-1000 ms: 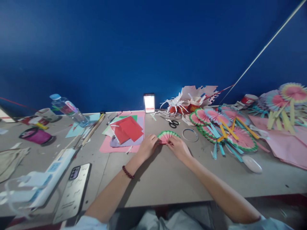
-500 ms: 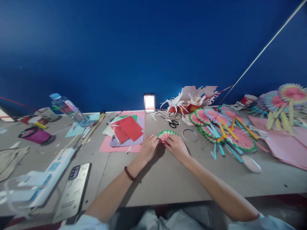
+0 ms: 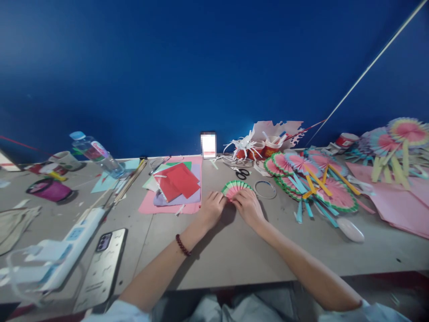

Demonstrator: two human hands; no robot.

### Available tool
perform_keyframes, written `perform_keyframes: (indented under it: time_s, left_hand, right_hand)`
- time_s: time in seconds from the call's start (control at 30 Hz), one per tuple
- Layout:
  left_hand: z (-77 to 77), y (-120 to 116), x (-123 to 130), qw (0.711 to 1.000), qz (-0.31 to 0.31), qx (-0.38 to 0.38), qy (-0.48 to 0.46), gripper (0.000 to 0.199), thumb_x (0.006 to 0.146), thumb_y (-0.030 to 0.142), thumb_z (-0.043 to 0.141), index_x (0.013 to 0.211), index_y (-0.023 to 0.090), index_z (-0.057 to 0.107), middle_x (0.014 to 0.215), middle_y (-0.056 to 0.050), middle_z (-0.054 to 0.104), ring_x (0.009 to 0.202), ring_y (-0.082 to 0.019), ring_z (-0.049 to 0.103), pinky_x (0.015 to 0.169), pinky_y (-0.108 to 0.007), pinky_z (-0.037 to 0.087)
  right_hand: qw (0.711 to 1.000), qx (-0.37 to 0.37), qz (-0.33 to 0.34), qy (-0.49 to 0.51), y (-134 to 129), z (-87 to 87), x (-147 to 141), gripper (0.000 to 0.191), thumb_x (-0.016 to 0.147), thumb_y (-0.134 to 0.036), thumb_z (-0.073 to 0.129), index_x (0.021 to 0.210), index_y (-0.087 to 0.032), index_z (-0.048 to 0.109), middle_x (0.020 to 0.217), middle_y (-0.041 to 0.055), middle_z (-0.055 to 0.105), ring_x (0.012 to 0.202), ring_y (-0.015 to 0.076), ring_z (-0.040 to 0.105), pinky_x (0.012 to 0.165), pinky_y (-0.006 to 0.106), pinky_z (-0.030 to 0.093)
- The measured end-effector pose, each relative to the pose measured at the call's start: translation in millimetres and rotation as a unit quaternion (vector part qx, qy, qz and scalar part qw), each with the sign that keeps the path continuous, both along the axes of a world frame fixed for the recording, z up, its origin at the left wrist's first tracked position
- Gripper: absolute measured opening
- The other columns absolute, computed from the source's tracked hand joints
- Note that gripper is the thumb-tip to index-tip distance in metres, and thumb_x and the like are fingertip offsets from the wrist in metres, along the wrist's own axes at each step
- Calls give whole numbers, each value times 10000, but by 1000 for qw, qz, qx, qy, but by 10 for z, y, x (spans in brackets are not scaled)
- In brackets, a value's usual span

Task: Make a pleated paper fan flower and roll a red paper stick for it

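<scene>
A pleated paper fan [image 3: 235,188], pink with a green and white edge, stands at the middle of the grey table. My left hand [image 3: 213,208] has its fingers closed on the fan's lower left side; a dark bead bracelet circles that wrist. My right hand [image 3: 248,207] pinches the fan's lower right part, its fingers close to those of the left. The fan's lowest part is hidden behind the fingers. Just right of the fan lies a ring of tape [image 3: 265,189], and black scissors [image 3: 241,173] rest behind it.
Finished fans with yellow and blue strips [image 3: 321,179] lie to the right, near a white oval object [image 3: 350,230]. Coloured paper [image 3: 181,181] is stacked on the left, beyond a phone [image 3: 102,268], a power strip [image 3: 73,250] and a tilted bottle [image 3: 97,152].
Both hands have shifted slightly with the fan, the left one a little to the right. More of the fan's pleated face shows between them.
</scene>
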State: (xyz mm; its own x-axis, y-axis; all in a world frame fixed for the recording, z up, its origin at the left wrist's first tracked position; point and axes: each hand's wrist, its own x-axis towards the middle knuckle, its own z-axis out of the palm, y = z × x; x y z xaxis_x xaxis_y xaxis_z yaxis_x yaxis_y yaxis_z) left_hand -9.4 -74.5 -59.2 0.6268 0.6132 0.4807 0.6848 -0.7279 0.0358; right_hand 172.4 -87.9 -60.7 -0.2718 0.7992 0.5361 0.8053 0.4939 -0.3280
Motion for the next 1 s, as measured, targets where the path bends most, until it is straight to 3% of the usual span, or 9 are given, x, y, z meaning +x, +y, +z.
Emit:
perform_keyframes:
  time_s: [0.2, 0.47, 0.73, 1.0]
  left_hand:
    - [21, -19, 25, 999, -3, -29, -16, 275, 929, 81, 380, 986, 181, 630, 890, -97, 626, 868, -242, 571, 757, -389, 462]
    - [-4, -8, 35, 999, -8, 7, -45, 210, 964, 151, 435, 1071, 162, 617, 953, -86, 646, 864, -222, 573, 767, -358, 453]
    - [-30, 35, -50, 996, 6, 4, -89, 183, 956, 175, 471, 1003, 152, 646, 896, -82, 649, 861, -219, 571, 752, -347, 472]
    - [-52, 72, -71, 997, 7, 1, -76, 194, 957, 190, 466, 994, 182, 656, 886, -77, 654, 859, -217, 580, 741, -354, 476]
  right_hand:
    - [1000, 7, 12, 5, -39, 37, -2, 275, 949, -164, 474, 787, -203, 692, 810, 66, 633, 844, 222, 532, 801, 352, 413]
    - [999, 26, -18, 0, 28, 24, 74, 224, 947, -217, 543, 785, -205, 697, 803, 49, 647, 847, 214, 544, 801, 343, 399]
    - [1000, 17, -12, -8, 57, 44, 100, 138, 926, -257, 602, 829, -209, 687, 827, 43, 663, 835, 210, 544, 783, 334, 381]
    - [1000, 1, 4, -13, 109, -6, 172, 133, 915, -184, 579, 840, -215, 685, 859, 47, 658, 868, 210, 555, 812, 336, 393]
